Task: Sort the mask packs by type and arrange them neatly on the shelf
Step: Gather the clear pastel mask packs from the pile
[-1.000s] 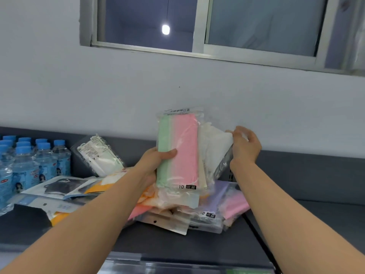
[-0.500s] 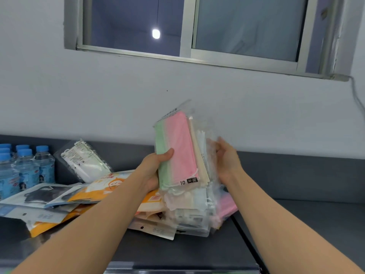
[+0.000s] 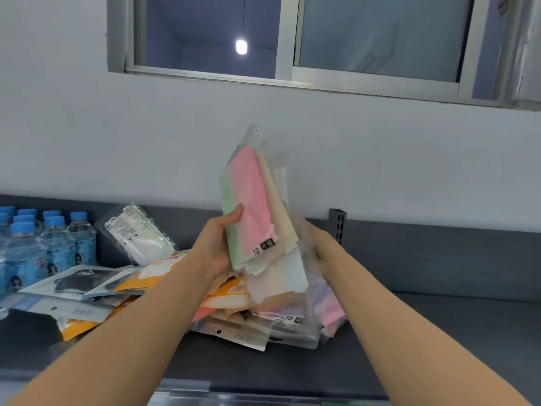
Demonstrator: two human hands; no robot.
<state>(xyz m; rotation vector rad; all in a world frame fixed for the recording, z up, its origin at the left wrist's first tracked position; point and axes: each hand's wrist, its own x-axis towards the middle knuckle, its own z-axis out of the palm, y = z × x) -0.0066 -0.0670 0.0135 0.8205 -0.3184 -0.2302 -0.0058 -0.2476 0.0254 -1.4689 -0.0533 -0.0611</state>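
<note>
A bundle of clear packs of pastel masks (image 3: pixel 254 206), pink and green in front, stands upright and tilted above the dark shelf (image 3: pixel 439 326). My left hand (image 3: pixel 218 244) grips its left edge, thumb on the front. My right hand (image 3: pixel 317 244) holds the right side from behind, blurred through the plastic. Below lies a loose heap of mask packs (image 3: pixel 263 317): pastel ones, orange packs (image 3: pixel 164 271), black-mask packs (image 3: pixel 79 281). A white-mask pack (image 3: pixel 137 234) leans on the shelf's back panel.
Several blue-capped water bottles (image 3: pixel 49 244) stand at the shelf's left end. A slotted grey upright (image 3: pixel 337 224) rises at the back, right of my hands. The shelf surface runs on to the right. A white wall and a window are above.
My right hand came down from the bundle's top right and closed in on its right side. The white pack it held now sits against the bundle, which has tilted left.
</note>
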